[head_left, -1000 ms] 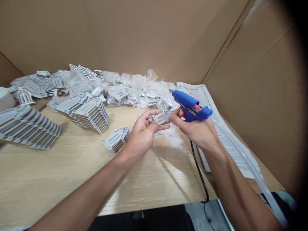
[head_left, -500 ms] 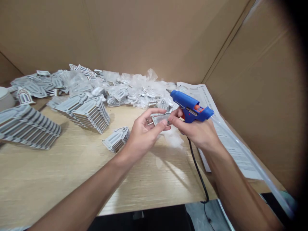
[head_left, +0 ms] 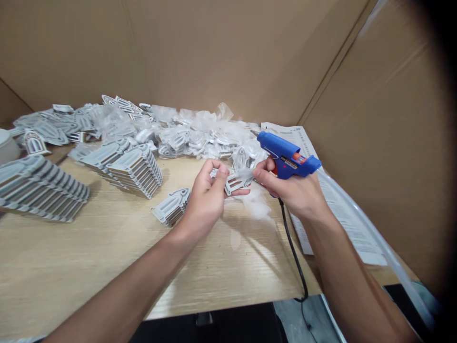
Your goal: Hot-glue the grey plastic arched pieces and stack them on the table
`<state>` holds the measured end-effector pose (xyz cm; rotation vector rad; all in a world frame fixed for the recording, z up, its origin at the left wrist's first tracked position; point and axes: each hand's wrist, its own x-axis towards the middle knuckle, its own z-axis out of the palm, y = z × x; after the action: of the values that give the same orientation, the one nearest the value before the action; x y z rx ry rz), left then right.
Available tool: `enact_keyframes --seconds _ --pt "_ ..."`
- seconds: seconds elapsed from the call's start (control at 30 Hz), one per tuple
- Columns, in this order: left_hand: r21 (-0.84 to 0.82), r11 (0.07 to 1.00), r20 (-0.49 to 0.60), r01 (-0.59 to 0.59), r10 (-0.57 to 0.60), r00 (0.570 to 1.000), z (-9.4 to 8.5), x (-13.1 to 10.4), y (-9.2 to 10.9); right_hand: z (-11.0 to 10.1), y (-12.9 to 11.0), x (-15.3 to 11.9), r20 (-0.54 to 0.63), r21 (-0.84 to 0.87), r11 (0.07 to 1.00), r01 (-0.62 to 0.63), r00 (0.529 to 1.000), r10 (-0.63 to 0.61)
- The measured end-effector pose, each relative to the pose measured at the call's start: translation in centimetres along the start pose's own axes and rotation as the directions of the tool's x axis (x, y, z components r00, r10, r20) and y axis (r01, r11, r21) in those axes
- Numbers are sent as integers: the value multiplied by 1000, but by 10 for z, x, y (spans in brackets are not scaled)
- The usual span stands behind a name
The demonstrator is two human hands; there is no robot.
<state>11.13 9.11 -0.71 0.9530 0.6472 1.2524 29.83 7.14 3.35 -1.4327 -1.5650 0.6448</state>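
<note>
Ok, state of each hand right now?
Left hand: closed on a small window-shaped piece.
Right hand: closed around the blue glue gun.

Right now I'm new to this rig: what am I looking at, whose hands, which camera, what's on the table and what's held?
No robot here: these are a person's two bare hands. Every picture comes from one camera worn on the head, looking forward and down.

The left hand holds a small grey part. The right hand grips a blue glue gun, nozzle pointing away, its fingertips close to cloudy film at the part's end.

On the table, stacks of similar parts stand at left, a heap of parts and clear bags lies behind, and printed paper lies at right.
</note>
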Motion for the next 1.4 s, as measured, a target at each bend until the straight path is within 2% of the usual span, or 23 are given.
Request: enact_keyframes --seconds 0.2,0.37,0.77,0.93,1.03,1.17,1.3,1.4 --pt "-50 997 -109 65 -70 992 3 0 -1 3 -2 -1 -1 -11 1000 -28 1000 28" --pt "-75 992 -122 105 -113 986 7 -1 1 6 -8 -4 -22 -68 997 -40 999 39" --pt "-78 992 92 98 -91 992 5 -5 4 3 5 -2 -12 132 987 -90 996 92" --pt "-51 996 132 77 -70 989 3 -4 1 3 3 1 -14 315 942 -114 992 124" --pt "-64 996 118 68 -60 991 2 -2 -1 1 1 2 -34 370 924 -96 993 116" --pt "-80 992 38 93 -91 995 4 -2 0 0 2 1 -9 324 942 -89 995 96" --pt "-85 992 -26 98 -101 995 6 -2 0 0 5 -2 -7 107 990 -96 995 97" --pt "-95 990 -59 106 -112 992 5 -1 0 2 4 -3 -31 12 996 -84 996 84"
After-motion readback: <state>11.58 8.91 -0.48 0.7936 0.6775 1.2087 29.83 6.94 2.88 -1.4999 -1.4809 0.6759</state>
